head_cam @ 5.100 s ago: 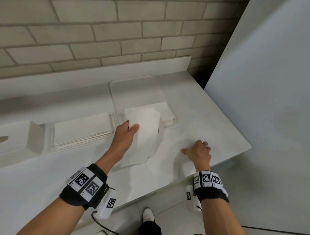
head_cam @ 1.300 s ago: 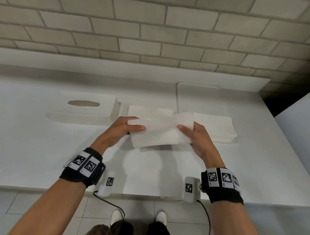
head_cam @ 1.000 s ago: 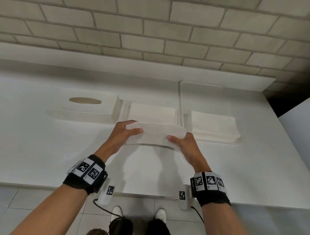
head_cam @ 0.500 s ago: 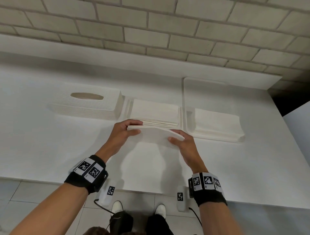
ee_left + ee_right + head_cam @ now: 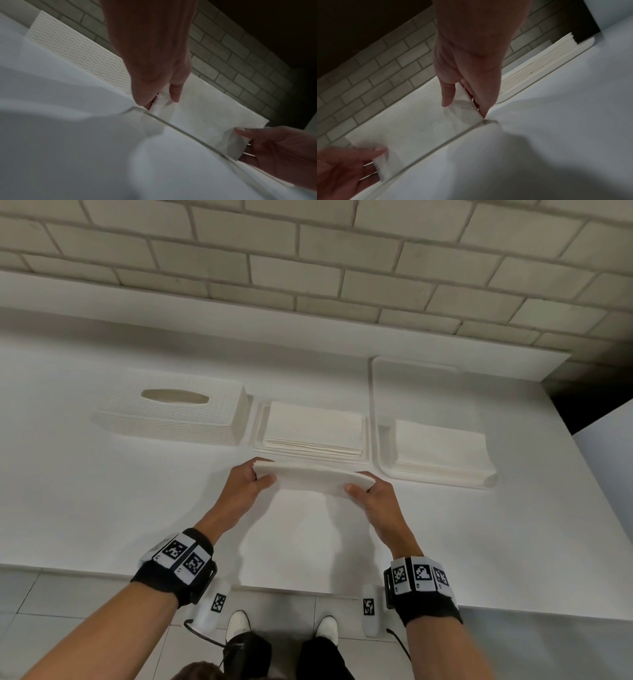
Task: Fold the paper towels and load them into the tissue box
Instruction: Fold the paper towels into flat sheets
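A folded white paper towel (image 5: 313,478) is held flat just above the counter, in front of the box base. My left hand (image 5: 262,478) pinches its left end, thumb on top and fingers underneath. My right hand (image 5: 359,486) pinches its right end the same way. In the left wrist view the towel (image 5: 211,111) spans between left hand (image 5: 163,98) and right hand (image 5: 243,140). In the right wrist view the towel (image 5: 419,121) shows under my right thumb. The tissue box base (image 5: 256,436) holds a stack of folded towels (image 5: 313,428). The textured lid (image 5: 178,414) with its oval slot lies to the left.
A white tray (image 5: 376,392) at the right holds a pile of unfolded towels (image 5: 442,450). A brick wall and low ledge run behind the counter. The counter's front edge is near my wrists; a dark gap and white panel lie at the far right.
Both hands carried the towel from the right side to in front of the box base, folding it narrower and lowering it flat close to the counter.
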